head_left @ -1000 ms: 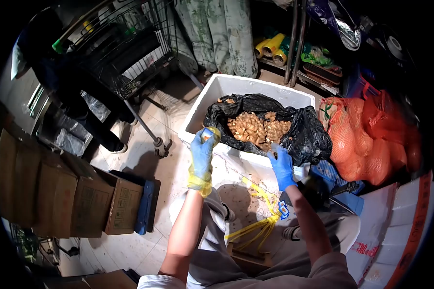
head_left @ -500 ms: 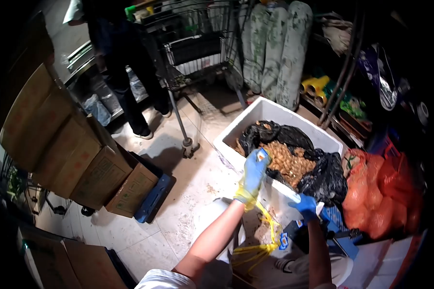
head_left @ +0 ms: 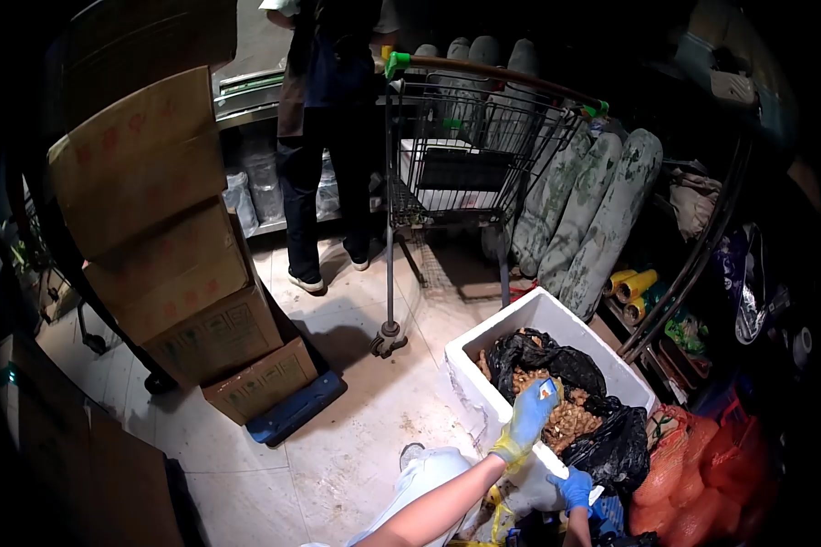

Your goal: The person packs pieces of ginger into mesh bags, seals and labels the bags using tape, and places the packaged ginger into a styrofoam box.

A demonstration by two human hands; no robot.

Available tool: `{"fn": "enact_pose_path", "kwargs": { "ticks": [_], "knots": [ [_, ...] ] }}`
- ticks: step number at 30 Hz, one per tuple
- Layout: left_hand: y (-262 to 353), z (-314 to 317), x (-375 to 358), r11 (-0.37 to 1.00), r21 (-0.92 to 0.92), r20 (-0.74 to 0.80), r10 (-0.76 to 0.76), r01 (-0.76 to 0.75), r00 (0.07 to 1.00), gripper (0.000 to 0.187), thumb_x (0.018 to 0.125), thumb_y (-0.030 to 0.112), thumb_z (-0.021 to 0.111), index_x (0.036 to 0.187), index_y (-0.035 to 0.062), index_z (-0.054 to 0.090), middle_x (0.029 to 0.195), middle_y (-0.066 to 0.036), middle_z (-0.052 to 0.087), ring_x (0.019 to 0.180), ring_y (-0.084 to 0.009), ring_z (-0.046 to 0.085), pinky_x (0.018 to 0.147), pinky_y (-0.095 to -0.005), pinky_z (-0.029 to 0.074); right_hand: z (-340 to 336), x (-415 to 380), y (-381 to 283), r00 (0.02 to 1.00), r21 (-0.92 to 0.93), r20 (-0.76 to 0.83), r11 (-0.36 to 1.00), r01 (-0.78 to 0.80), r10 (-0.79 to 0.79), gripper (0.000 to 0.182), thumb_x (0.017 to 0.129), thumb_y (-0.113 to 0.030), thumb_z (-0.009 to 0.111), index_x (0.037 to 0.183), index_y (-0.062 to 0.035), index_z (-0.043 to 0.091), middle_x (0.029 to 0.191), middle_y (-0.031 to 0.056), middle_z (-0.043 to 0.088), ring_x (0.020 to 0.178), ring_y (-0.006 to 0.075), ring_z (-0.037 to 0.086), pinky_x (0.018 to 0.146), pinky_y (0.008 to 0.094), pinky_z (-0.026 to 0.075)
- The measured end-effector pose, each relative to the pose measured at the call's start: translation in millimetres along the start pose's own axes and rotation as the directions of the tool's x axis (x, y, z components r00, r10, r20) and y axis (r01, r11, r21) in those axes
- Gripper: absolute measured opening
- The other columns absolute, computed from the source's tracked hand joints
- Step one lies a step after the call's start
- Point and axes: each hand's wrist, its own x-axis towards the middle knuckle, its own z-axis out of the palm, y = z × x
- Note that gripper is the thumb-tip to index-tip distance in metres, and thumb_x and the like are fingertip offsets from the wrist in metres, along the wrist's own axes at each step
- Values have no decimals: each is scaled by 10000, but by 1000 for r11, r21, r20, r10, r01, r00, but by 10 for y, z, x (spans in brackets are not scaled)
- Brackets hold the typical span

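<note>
A white foam box (head_left: 483, 374) holds a heap of knobbly brown ginger (head_left: 570, 421) in an opened black plastic bag (head_left: 616, 456). My left hand (head_left: 531, 412), in a blue glove seemingly covered by yellow netting, reaches over the near rim to the ginger. A small blue-and-orange tag (head_left: 546, 390) shows at its top; its fingers are hidden. My right hand (head_left: 573, 489), in a blue glove, is closed over the box's near rim by the right corner. Yellow netting (head_left: 502, 521) hangs below my left wrist.
Red mesh sacks (head_left: 693, 483) stand right of the box. Behind are long pale-green gourds (head_left: 566, 205) and a shopping cart (head_left: 465, 173). Flattened cartons (head_left: 155, 228) lean above a blue base (head_left: 296, 408) at left. Another person (head_left: 324, 137) stands at the back.
The view has swung up and leftward, so everything sits lower and farther right. My left hand stays over the ginger, and my right hand remains by the near rim.
</note>
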Motion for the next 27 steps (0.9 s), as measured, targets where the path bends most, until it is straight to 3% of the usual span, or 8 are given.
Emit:
{"fn": "enact_pose_path", "kwargs": {
  "ticks": [14,15,19,20,21,22,24,27],
  "knots": [
    [89,177,41,999,-33,16,-13,14,1000,232,729,154,542,898,-3,515,726,-144,557,663,-202,533,612,-313,412,-177,-171,-474,995,-40,103,999,15,-11,544,601,-581,560,742,-56,597,668,176,580,653,339,564,591,412,434],
    [73,210,42,999,-45,23,-6,7,1000,241,731,158,551,906,-4,517,726,-128,560,659,-179,530,610,-305,414,-92,-233,-561,998,71,44,997,35,-38,527,597,-585,560,681,-66,584,604,163,565,590,332,556,537,411,427],
    [-104,243,8,982,-174,68,-63,74,996,249,731,120,557,911,-46,512,737,-93,565,629,-138,520,585,-257,420,255,-428,-768,921,30,-388,998,46,-30,499,562,-611,558,572,-113,532,472,107,493,487,301,509,470,416,387],
    [-55,210,-39,960,-249,94,-103,124,990,240,734,101,554,916,-50,511,745,-77,563,626,-126,516,579,-236,418,186,-455,-802,961,43,-278,999,8,4,462,580,-582,571,634,-124,540,507,100,509,511,298,517,485,415,392],
    [22,131,-65,931,-320,119,-146,177,982,233,737,81,551,921,-55,509,754,-61,562,623,-113,512,573,-215,416,251,-473,-782,904,100,-414,982,161,-106,442,595,-536,595,727,-116,546,571,105,538,556,305,532,512,413,403],
    [35,72,-54,929,-334,119,-126,159,985,215,742,71,546,917,-50,510,758,-46,555,622,-101,507,572,-205,414,254,-481,-775,920,88,-389,991,100,-58,424,614,-484,611,788,-103,546,627,111,557,592,315,539,539,416,412],
    [121,-60,-38,915,-386,100,-86,118,991,187,747,64,543,901,-38,513,759,-27,544,618,-85,498,570,-196,414,-11,-467,-906,992,265,-24,958,-111,122,453,610,-457,637,846,-77,563,781,160,587,738,335,559,617,411,436],
    [208,-248,51,933,-355,35,-48,58,998,166,746,74,558,878,-20,519,753,-19,538,621,-78,495,585,-194,417,56,-518,-836,966,327,-260,941,82,6,430,673,-399,600,898,-36,551,761,152,587,694,337,560,641,409,444]
  ]
}}
